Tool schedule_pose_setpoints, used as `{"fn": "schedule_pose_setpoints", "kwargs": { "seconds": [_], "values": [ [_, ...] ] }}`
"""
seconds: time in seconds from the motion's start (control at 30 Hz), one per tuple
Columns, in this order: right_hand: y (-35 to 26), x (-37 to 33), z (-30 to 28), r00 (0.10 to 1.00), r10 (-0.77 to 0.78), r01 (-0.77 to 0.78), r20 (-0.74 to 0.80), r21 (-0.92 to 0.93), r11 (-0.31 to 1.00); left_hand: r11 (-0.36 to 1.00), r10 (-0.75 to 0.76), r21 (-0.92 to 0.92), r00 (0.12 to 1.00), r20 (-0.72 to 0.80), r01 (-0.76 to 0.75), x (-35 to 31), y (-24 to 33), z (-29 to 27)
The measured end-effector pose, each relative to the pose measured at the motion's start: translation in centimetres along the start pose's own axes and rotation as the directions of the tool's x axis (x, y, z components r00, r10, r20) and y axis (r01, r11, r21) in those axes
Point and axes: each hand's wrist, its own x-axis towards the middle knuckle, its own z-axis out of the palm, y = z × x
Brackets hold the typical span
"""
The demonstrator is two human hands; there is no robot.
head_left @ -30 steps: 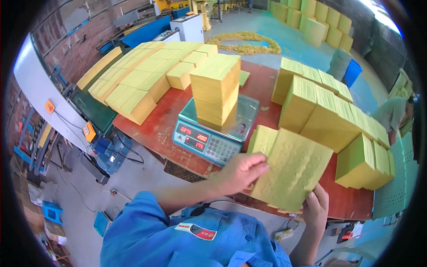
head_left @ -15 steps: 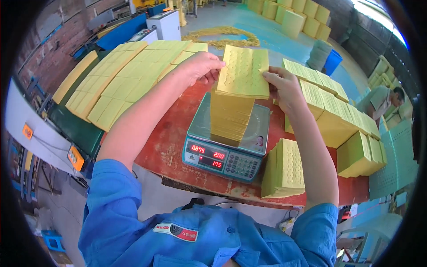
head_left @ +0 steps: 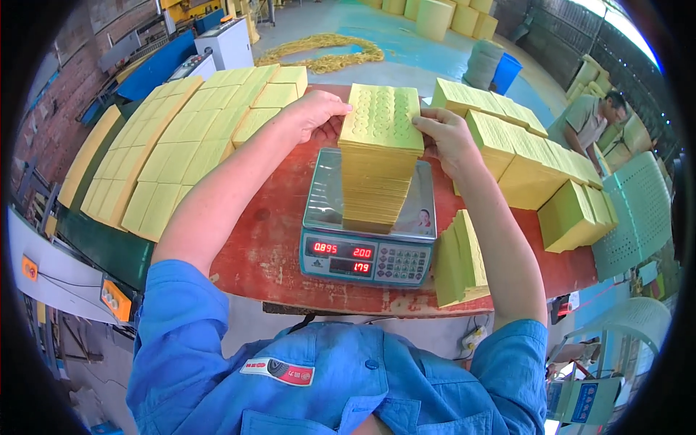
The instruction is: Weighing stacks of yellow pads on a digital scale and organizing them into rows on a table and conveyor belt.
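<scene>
A tall stack of yellow paper sheets (head_left: 375, 181) stands on the metal pan of a digital scale (head_left: 366, 259). Rows of scalloped marks are stamped across its top sheet (head_left: 383, 116). At the top left edge, my left hand (head_left: 319, 116) is closed with thumb and fingers on the sheets. Opposite it, my right hand (head_left: 446, 136) pinches the right edge. The top sheets lie nearly flush with the stack below; how many I grip cannot be seen. Beside the scale, a smaller yellow paper stack (head_left: 458, 261) sits partly behind my right forearm.
The scale rests on a worn red table (head_left: 250, 239). Rows of yellow paper blocks (head_left: 174, 145) fill the left side; more yellow blocks (head_left: 522, 156) line the right. A co-worker (head_left: 591, 119) bends beyond them, near a green perforated chair (head_left: 634, 210). A blue bin (head_left: 506, 72) stands farther back.
The top sheets, tilted and slightly offset before, now sit flatter and more even on the stack. The scale's red reading has risen a little. My view has shifted, and both hands keep their edge grip.
</scene>
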Motion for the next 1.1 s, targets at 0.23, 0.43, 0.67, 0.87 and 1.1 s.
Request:
{"fn": "schedule_pose_setpoints", "kwargs": {
  "seconds": [0.23,0.43,0.67,0.87,1.1],
  "values": [
    [-0.7,-1.4,0.2,1.000,-0.012,0.012,-0.011,0.027,1.000,0.990,0.135,0.033,0.990,-0.044,-0.134,-1.2,-0.2,0.9],
    [-4.9,-5.2,-3.9,0.964,-0.251,0.250,-0.084,-0.022,0.968,0.829,0.559,0.168,0.801,-0.214,-0.534,-5.6,6.6,6.5],
    [-0.1,-16.0,-19.1,0.897,-0.297,0.374,-0.327,0.204,0.905,0.834,0.548,0.061,0.836,0.023,-0.548,-9.3,6.0,20.3],
    [17.4,-24.6,-38.7,0.908,0.103,0.046,-0.406,0.342,0.939,0.996,0.089,-0.005,0.996,0.013,-0.088,-10.1,-4.4,31.3],
    [21.3,-25.0,-41.0,0.764,-0.412,-0.126,-0.497,-0.740,0.660,0.945,-0.215,-0.245,0.976,0.044,0.219,-7.8,-3.6,34.5]
  ]
}}
